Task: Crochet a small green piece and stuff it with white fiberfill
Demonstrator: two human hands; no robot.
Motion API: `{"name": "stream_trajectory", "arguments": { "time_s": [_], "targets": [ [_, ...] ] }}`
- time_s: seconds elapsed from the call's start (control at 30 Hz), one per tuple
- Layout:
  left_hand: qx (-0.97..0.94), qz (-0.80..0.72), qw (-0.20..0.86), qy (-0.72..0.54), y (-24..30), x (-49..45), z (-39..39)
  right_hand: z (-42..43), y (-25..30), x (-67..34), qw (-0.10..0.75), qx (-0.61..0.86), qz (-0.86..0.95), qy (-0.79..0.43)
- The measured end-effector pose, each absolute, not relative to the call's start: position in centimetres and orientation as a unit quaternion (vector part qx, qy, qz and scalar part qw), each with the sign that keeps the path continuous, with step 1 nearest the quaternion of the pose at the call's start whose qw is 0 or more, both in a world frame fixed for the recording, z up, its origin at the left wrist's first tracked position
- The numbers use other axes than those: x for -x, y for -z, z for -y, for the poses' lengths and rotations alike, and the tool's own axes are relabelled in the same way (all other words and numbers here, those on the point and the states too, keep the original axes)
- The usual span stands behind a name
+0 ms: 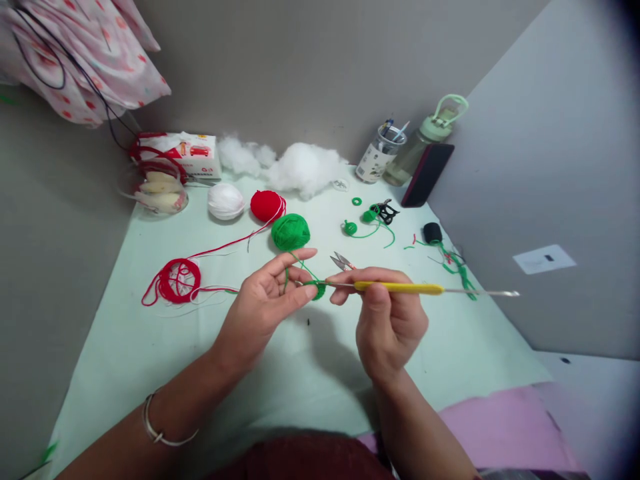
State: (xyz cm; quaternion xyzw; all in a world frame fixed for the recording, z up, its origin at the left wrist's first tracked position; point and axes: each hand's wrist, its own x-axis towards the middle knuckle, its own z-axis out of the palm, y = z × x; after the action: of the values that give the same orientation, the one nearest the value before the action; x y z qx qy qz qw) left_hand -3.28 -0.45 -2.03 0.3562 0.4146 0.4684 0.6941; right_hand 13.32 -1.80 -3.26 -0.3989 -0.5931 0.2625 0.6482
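Observation:
My left hand [267,293] pinches a small green crochet piece [317,289] between thumb and fingers, with green yarn looped over the index finger. That strand runs back to a green yarn ball [291,231] on the table. My right hand [383,313] is closed round a yellow-handled crochet hook [400,288], whose metal tip reaches into the green piece. Both hands hover above the pale green table [150,347].
On the table lie a red yarn ball [267,205], a white ball [226,201], a loose red yarn tangle [177,280], white stuffing [300,167], small snips [341,261], green crochet bits [367,220], a black spool [433,233], a jar [377,157], a bottle [425,140] and a phone [427,175]. Grey walls enclose three sides.

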Motion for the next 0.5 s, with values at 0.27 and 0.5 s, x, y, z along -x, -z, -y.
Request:
{"name": "stream_trajectory", "arguments": {
  "time_s": [0.27, 0.5],
  "targets": [
    [-0.391, -0.442, 0.653, -0.474, 2.2, 3.2, 0.5, 1.8, 3.3, -13.7, 0.618, 0.406, 0.633, -0.23],
    [-0.438, -0.501, 0.583, -0.466, 1.8, 3.0, 0.7, 2.0, 4.1, -13.8, 0.585, 0.389, 0.699, -0.137]
  ]
}}
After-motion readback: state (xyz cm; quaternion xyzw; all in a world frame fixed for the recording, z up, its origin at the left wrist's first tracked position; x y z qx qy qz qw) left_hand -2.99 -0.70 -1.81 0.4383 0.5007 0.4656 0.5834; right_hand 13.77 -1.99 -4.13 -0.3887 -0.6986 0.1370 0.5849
